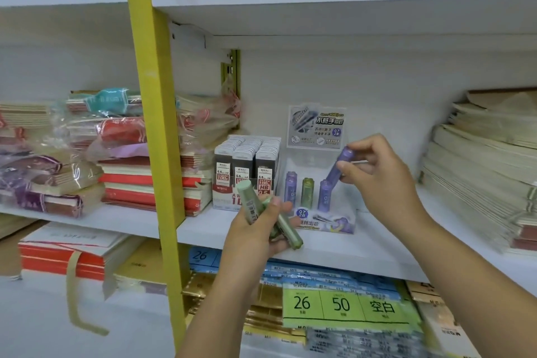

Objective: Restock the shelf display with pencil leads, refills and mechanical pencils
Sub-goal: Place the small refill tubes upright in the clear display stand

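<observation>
Head view: a purple refill tube (338,166) is being pinched, tilted, by the right hand (374,171) above a clear display stand (325,222) on the white shelf (377,244), where three upright tubes (308,192) are standing. Several green refill tubes (286,231) are being gripped by the left hand (255,232), fingers curled round them.
</observation>
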`<state>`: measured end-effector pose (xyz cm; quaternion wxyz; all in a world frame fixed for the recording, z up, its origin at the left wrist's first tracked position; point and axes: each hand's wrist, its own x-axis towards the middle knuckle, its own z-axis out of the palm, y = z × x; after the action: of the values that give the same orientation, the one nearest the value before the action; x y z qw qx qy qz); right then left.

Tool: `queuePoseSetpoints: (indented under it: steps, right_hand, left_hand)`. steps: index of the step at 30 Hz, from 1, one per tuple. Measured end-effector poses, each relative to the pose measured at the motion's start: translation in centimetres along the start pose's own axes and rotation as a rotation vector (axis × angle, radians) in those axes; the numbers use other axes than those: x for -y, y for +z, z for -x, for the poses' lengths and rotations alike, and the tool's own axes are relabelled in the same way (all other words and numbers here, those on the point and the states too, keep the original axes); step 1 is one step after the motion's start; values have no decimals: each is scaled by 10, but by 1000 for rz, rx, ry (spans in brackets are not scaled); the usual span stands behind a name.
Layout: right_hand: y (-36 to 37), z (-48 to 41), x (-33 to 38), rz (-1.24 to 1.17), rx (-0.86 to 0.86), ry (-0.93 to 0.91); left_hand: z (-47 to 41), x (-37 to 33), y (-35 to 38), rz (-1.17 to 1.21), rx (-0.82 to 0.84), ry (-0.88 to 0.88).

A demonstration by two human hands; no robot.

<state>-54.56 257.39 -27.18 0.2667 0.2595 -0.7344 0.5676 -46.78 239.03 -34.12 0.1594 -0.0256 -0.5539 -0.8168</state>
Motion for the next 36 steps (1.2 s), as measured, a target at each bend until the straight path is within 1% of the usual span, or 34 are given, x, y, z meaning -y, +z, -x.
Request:
queuePoseSetpoints:
  steps: [6,8,13,17,22,25,28,31,32,34,35,36]
  right_hand:
    - [12,-11,-7,60,169,113]
    - [11,-13,-8,76,176,132]
    - [8,-17,-6,190,165,102]
    - [8,-16,-3,189,162,106]
    - [8,-16,2,257,183,69]
    - [9,-16,1,248,209,123]
    - [8,-14,2,319,306,184]
    - [5,-11,6,333,369,250]
    - [4,-8,7,382,350,223]
    - [3,5,14,493,201,28]
    - [3,14,19,480,128,-78]
    - [3,25,23,429,108,-135]
  left_hand:
    - [-3,1,-4,14,30,-3]
    - [-3,2,-5,14,30,-6]
    - [-2,2,-5,-4,32,-2]
    - [-2,2,-5,-6,35,0]
    - [-1,1,-6,2,42,-4]
    - [-2,1,-5,8,42,-5]
    - [-1,1,-5,9,48,-12]
    - [0,0,-6,6,53,-19]
    - [0,0,-6,-2,48,-20]
    - [2,0,-6,-26,31,-25]
    - [3,0,-5,-33,21,-33]
    - [5,0,-4,-33,11,-42]
